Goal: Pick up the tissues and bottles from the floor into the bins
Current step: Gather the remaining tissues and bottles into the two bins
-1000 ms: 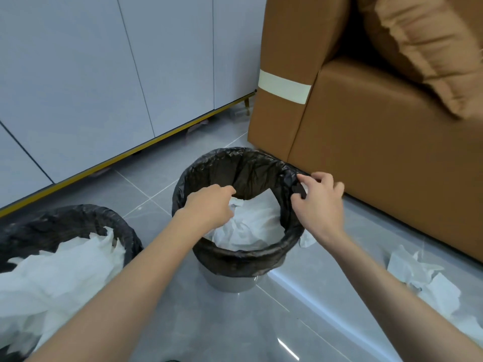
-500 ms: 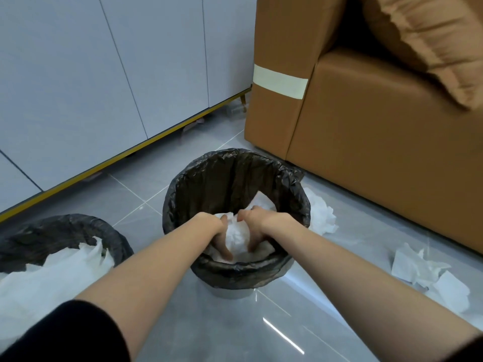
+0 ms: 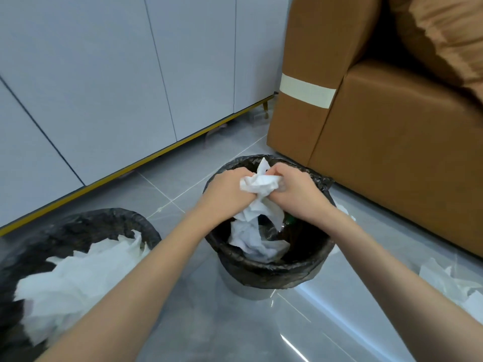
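Observation:
Above the middle bin (image 3: 269,270), lined with a black bag, my left hand (image 3: 226,190) and my right hand (image 3: 296,189) together grip a bunch of white tissues (image 3: 258,184). The bunch trails down into the bin, where more tissue (image 3: 251,240) lies over a dark bottle (image 3: 288,226) that is mostly hidden. A second black-lined bin (image 3: 99,220) at the lower left is filled with white tissues (image 3: 75,275). Loose tissues (image 3: 454,286) lie on the floor at the right edge, and another tissue (image 3: 345,211) shows behind the middle bin.
A brown sofa (image 3: 392,152) stands close behind and to the right of the middle bin. Grey cabinet doors (image 3: 104,87) with a gold base strip run along the left. The floor is glossy grey tile (image 3: 235,330).
My hands went from the bin's rim down into it, closed on the tissues, and have now risen above the rim with the bunch lifted between them.

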